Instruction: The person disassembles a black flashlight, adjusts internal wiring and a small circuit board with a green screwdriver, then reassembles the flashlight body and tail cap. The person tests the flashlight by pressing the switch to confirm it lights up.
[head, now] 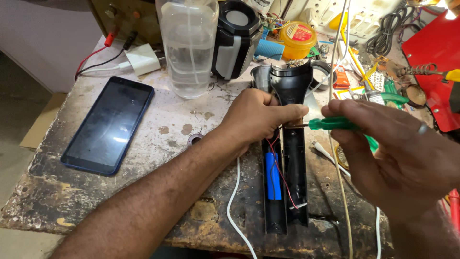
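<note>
The left hand (256,117) is clamped around the neck of the opened black torch (287,158), which lies lengthwise near the front edge of the worn workbench (158,134), its head pointing away from the person. The right hand (397,148) pinches a green-handled screwdriver (335,123), fingers closed on the handle, tip pressed in at the torch's neck just beside the left thumb. By the look of it, this is fastener work at the joint between head and body, with the casing already split. Inside the torch, a blue battery cell (273,175) sits in the left half, thin red wires (282,177) trailing beside it down toward the tail. Whatever turn comes next calls for a steady grip on the neck and a tip kept square, since those wires run close to the blade and could snag or get nicked. To the left of the torch lies a dark smartphone (109,124), face up, well apart. Beyond the torch stands a clear plastic jar (188,45), with a black lantern (235,38) beside it and a yellow tub (297,39) further back. A white cable (232,206) loops just left of the torch's tail, another crosses its right side under the working hand, crowding the space.
</note>
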